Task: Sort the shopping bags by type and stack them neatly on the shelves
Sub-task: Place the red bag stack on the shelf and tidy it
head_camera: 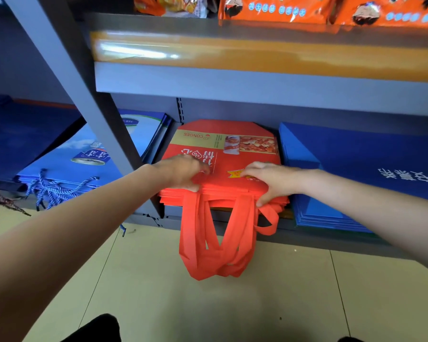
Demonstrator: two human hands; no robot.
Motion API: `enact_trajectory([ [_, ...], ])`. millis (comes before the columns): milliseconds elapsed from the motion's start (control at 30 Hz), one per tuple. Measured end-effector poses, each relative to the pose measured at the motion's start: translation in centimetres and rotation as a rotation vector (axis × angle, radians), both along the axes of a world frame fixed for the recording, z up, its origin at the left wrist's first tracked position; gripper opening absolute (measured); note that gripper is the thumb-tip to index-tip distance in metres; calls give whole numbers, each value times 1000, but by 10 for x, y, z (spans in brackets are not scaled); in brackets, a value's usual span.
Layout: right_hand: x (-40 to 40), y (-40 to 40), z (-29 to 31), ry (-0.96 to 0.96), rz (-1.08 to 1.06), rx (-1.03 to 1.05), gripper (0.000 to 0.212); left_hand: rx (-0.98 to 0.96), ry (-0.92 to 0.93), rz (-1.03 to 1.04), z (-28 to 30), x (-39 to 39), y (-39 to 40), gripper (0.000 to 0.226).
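A stack of red shopping bags (235, 154) lies flat on the bottom shelf (307, 239), its red handle loops (215, 245) hanging over the front edge toward the floor. My left hand (183, 172) grips the stack's front left edge, fingers on top and thumb at the front. My right hand (269, 181) grips the front right edge the same way, thumb beside the handles. A stack of plain dark blue bags (356, 164) lies to the right. Light blue printed bags (84, 156) with blue rope handles lie to the left.
A grey shelf upright (84, 95) stands between the light blue bags and the red stack. The shelf above (257, 77) carries an orange strip and orange snack packets (282, 8). Beige tiled floor (208, 304) spreads below. Dark blue bags (15, 134) lie at far left.
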State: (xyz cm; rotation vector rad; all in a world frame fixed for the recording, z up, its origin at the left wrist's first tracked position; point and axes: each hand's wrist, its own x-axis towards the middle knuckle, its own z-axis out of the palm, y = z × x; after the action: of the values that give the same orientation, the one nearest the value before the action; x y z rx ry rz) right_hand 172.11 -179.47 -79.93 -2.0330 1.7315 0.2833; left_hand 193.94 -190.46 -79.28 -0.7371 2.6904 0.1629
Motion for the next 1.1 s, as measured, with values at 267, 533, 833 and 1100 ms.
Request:
enact_trajectory([
  [267,-17,4,30,-131,-216,-162,59,14,332,158,14,7,-9,35],
  [533,-17,-5,47,-149,-246,-67,64,24,274,199,21,1,-6,37],
  [833,-20,4,28,123,-39,1,111,133,260,250,20,3,-7,35],
  [1100,7,27,6,327,219,-406,116,199,252,280,21,3,-8,35],
])
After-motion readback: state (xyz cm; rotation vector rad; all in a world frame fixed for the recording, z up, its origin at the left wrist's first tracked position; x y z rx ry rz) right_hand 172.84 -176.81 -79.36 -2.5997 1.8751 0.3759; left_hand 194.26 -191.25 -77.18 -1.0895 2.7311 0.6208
